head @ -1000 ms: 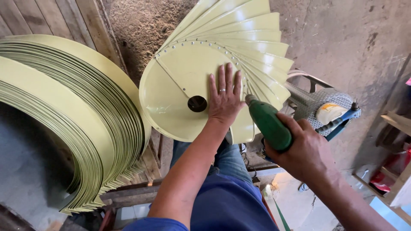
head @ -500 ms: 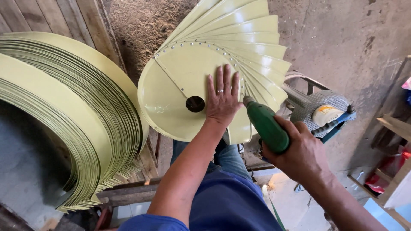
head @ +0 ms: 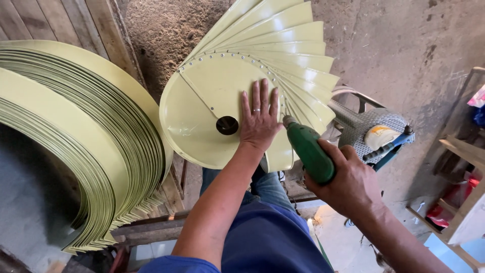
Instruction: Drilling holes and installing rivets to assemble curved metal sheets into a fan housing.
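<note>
A pale yellow-green metal disc (head: pixel 202 101) with a dark centre hole (head: pixel 227 125) lies in front of me, and several curved blades (head: pixel 283 45) are riveted along its rim in a fan. My left hand (head: pixel 260 119) presses flat on the disc just right of the hole, fingers spread. My right hand (head: pixel 348 182) grips a green power drill (head: pixel 309 151). The drill's tip touches the disc's right edge, next to my left hand's little finger.
A large stack of loose yellow-green curved blades (head: pixel 91 136) leans at the left against wooden planks (head: pixel 65 20). A padded chair (head: pixel 369 126) with a blue tool on it stands at the right. A wooden rack (head: pixel 465 167) is at the far right.
The drill and my right hand have shifted slightly left and up, closer to the disc's edge. My left hand stays flat on the disc.
</note>
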